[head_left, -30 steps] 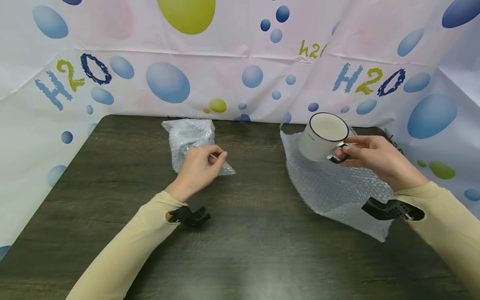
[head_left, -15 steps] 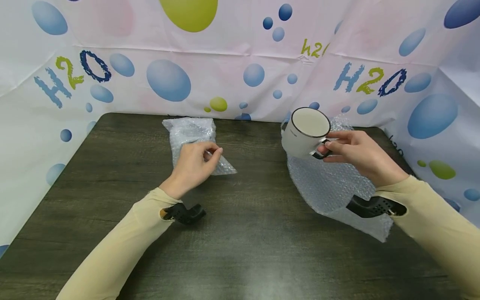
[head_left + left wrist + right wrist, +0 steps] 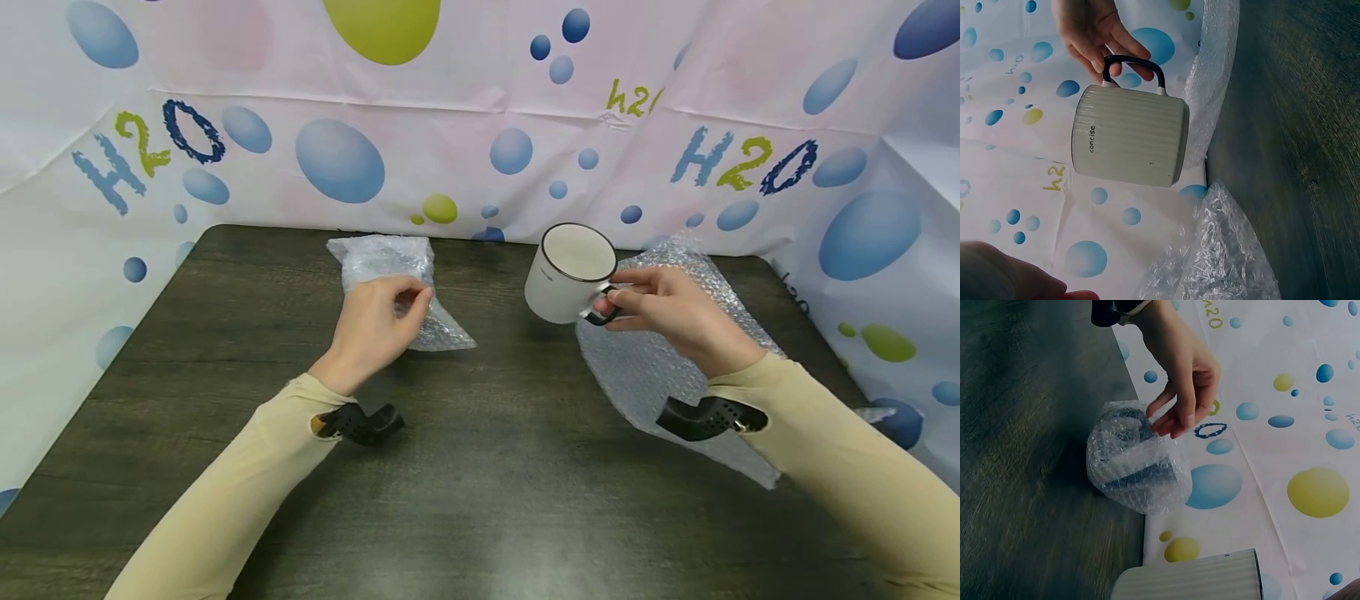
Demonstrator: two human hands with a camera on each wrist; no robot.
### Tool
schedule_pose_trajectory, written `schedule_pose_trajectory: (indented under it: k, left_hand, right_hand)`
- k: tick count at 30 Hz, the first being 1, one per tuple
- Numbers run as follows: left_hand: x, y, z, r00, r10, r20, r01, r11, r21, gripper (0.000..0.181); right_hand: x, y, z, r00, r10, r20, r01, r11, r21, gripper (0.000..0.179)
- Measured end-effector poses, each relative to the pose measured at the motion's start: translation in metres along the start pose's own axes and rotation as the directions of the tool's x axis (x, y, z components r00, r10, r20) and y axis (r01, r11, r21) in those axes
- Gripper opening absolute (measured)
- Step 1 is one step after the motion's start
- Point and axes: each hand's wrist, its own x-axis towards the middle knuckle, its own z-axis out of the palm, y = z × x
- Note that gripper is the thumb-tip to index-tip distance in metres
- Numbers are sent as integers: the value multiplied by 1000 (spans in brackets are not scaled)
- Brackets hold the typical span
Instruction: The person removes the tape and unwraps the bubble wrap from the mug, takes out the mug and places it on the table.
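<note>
My right hand [image 3: 675, 312] grips a white ribbed mug [image 3: 562, 283] by its black handle [image 3: 1136, 62]. The mug has a dark rim and the word "concise" on its side; it is held off the table, slightly tilted, left of a bubble wrap sheet [image 3: 645, 367]. At the left, my left hand [image 3: 375, 325] hangs with loosely bent fingers in front of a bubble-wrapped bundle [image 3: 390, 254]. In the right wrist view, something with dark parts shows through that bundle [image 3: 1135, 469], and the left fingertips overlap its upper edge. I cannot tell whether they touch it.
The dark wooden table [image 3: 480, 483] extends in front of both arms. Behind it hangs a white curtain [image 3: 465, 75] with bubble prints and "H2O" lettering. The sheet lies spread at the table's right side, partly under the right arm.
My right hand has carried the mug left, from above the bubble wrap sheet to beside it. My left hand has drifted slightly left and up, while the bundle has stayed in place.
</note>
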Motion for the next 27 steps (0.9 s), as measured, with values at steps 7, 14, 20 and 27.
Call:
schedule_pose_trajectory:
  k: [7, 14, 20, 27]
  left_hand:
    - [0, -3, -2, 1000, 4, -31, -4, 1000, 21, 20]
    - [0, -4, -1, 1000, 7, -28, -6, 1000, 25, 20]
    - [-1, -4, -2, 1000, 4, -23, -3, 1000, 29, 20]
    - [-3, -7, -3, 1000, 6, -21, -6, 1000, 19, 20]
  right_hand:
    - [4, -4, 11, 1000, -2, 7, 2, 1000, -5, 50]
    - [10, -2, 20, 1000, -10, 22, 10, 1000, 3, 50]
    - [15, 3, 25, 1000, 19, 16, -19, 1000, 17, 49]
    - [21, 12, 26, 997, 73, 1, -73, 997, 24, 52]
